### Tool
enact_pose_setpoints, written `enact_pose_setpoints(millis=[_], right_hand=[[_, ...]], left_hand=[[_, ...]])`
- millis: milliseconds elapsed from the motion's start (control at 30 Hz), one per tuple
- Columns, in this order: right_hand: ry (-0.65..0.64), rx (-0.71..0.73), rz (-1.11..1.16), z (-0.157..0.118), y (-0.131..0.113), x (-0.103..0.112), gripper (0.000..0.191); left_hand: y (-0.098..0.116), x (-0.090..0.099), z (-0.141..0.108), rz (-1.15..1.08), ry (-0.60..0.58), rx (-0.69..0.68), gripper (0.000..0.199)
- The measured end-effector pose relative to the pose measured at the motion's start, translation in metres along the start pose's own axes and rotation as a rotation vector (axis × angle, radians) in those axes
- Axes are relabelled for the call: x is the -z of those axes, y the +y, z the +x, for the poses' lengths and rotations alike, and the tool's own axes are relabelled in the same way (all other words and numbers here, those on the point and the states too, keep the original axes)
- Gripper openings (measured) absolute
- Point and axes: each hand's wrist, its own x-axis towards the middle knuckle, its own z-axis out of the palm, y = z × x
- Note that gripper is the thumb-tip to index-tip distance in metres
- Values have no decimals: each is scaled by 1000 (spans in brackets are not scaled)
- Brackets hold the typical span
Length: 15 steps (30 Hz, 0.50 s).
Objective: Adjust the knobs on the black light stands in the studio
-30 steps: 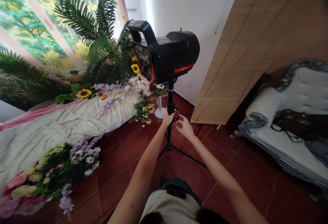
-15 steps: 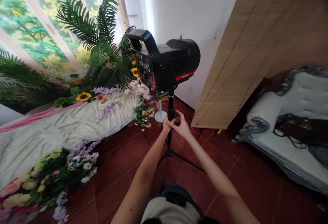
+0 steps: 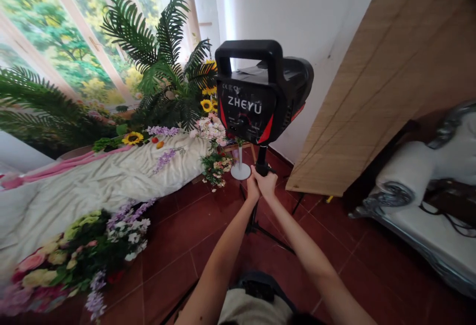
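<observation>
A black studio light [image 3: 247, 102] with a top handle and red trim stands in front of me, its back panel lettered ZHEYU turned towards me. It is mounted on a black light stand [image 3: 262, 156] whose legs spread over the floor. Both my hands are wrapped round the stand's pole just below the light. My left hand [image 3: 253, 186] grips it from the left, and my right hand [image 3: 267, 181] closes on it from the right, near the dark collar. Parts of the fingers are hidden behind the pole.
On the left, a cream cloth [image 3: 122, 176] lies under artificial flowers [image 3: 82, 250], with palm fronds [image 3: 163, 62] behind. A white round-based stand [image 3: 241, 170] is beside the light. To the right are a leaning bamboo blind [image 3: 334, 117] and a white sofa [image 3: 412, 166] holding a brown bag [image 3: 449, 203].
The studio light has swung round, so its lettered back panel now faces me; before, it showed its side. My hands stay on the pole. The whole view has shifted slightly.
</observation>
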Motion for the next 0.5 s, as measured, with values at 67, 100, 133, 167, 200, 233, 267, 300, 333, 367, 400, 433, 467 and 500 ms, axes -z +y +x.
enact_pose_setpoints(millis=[67,100,133,167,200,233,267,300,333,367,400,433,467,500], right_hand=[[28,11,-14,3,-8,1,40],[45,17,-23,5,-13,2,40],[63,23,-32,8,-18,2,40],[83,30,-40,10,-24,2,41],[102,40,-47,14,-31,2,41],[123,50,-51,18,-38,2,41],[142,62,-54,23,-45,3,41],[160,76,-55,28,-53,3,42],[174,94,-51,35,-62,4,43],[185,115,-43,42,-71,5,43],[189,137,-32,50,-80,6,44],[188,158,-22,57,-89,8,45],[181,176,-13,63,-98,10,47],[174,189,-6,69,-105,11,48]], left_hand=[[0,1,0,21,-40,-8,20],[1,2,0,26,-55,-13,20],[2,2,0,30,-61,-19,20],[3,2,0,35,-62,-25,20],[4,2,0,44,-60,-32,20],[5,2,0,58,-57,-39,19],[6,1,0,76,-52,-43,19],[7,1,0,95,-42,-44,18],[8,0,0,113,-29,-42,18],[9,-1,0,128,-14,-37,18],[10,-2,-1,140,3,-29,19],[11,-3,-1,147,12,-19,21],[12,-4,-1,148,16,-7,23],[13,-5,-2,145,14,5,26]])
